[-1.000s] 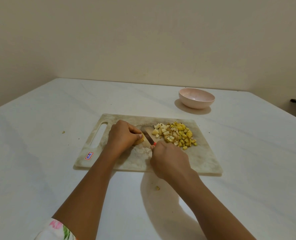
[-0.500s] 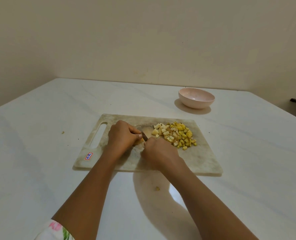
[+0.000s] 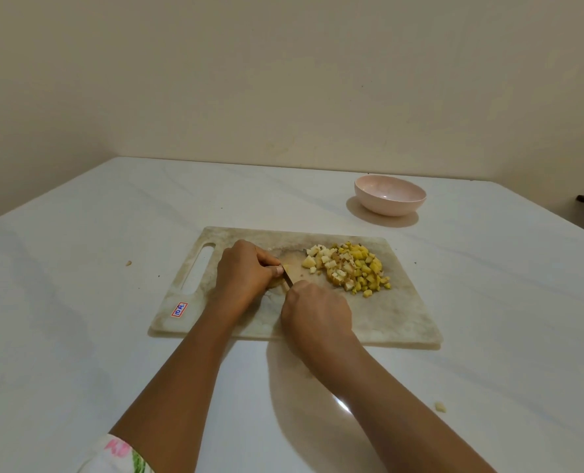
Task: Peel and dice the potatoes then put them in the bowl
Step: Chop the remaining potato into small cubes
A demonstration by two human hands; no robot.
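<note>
We are mid-dice, by our reckoning. Our left hand (image 3: pixel 246 268) curls over the last potato piece (image 3: pixel 285 267), pinning it to the cutting board (image 3: pixel 396 315). Just right of its fingertips the knife (image 3: pixel 288 278) blade shows (our right hand (image 3: pixel 314 310) is clenched round the handle). Right of both hands lies the heap of diced potato (image 3: pixel 350 269). Beyond it, well apart on the counter (image 3: pixel 79 302), sits the pink bowl (image 3: pixel 389 195). Next we judge a few careful cuts, then moving the dice across.
</note>
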